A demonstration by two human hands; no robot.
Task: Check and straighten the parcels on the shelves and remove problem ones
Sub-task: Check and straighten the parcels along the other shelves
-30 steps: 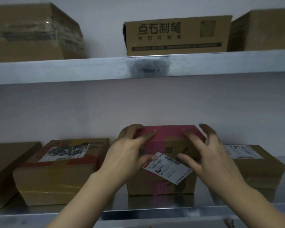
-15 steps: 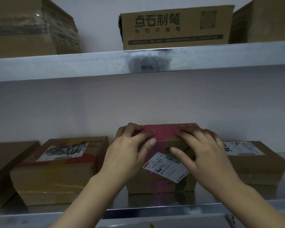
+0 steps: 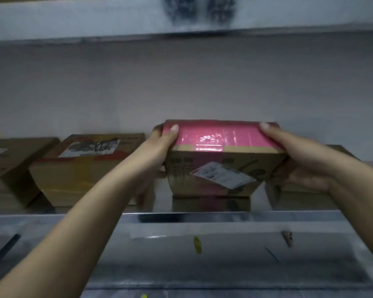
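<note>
Single head-worn view, close up, forward and slightly down onto the shelf (image 3: 299, 218)

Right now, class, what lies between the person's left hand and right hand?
The pink-taped cardboard parcel: the left hand holds its left end, the right hand its right end, shown in the head view.

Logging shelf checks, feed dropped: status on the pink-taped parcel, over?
Left hand, right hand gripping pink-taped parcel by its ends. Front label askew. Left box and right box close alongside.
</note>
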